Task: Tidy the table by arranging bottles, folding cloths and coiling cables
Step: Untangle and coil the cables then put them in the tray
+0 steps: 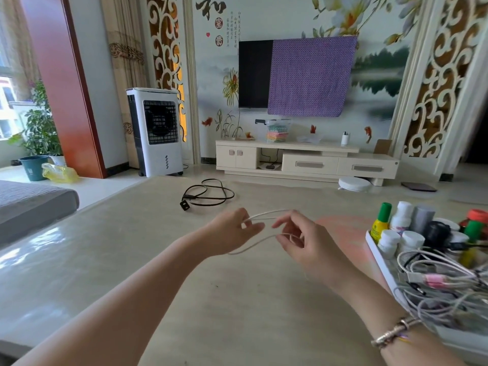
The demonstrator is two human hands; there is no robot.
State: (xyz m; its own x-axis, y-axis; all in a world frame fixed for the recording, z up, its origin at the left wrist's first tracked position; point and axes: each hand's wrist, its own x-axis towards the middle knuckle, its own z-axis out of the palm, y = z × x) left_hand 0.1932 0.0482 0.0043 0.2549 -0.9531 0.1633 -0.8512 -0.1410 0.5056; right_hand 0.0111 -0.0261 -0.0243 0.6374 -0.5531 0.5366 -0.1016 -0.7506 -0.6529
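Head view, looking down the arms: two bare forearms reach out over the pale glossy table (132, 260), and the right wrist wears one beaded bracelet (393, 332). At the near right edge sits one white tray (380, 262), its front end heaped with a tangle of pale cables (438, 283), too knotted to count, one with a pink plug. Behind that tangle in the same tray stand the bottles (401, 228): two white-capped ones in front, one yellow bottle with a green cap, one tall white bottle, one grey cylinder, and more caps beyond that crowd too closely for a sure count.

Up over the middle of the table, the left hand (232, 233) pinches one thin white cable (264, 215), fingers closed on a looped bend of it. The right hand (301, 239) sits just beside, its fingers curled round the same cable, thumb and forefinger nipping the upper strand. One lower strand sags from the right hand back under the left wrist.

Further out, near the table's far edge, lies one black power cord (208, 192) in a loose coil, plug at its near left end, well apart from both hands.

Beyond the table: one white air cooler (155, 130) on the floor, one low cream TV cabinet (306, 159), and one wall television (254, 75) half covered by a purple cloth (309, 75).
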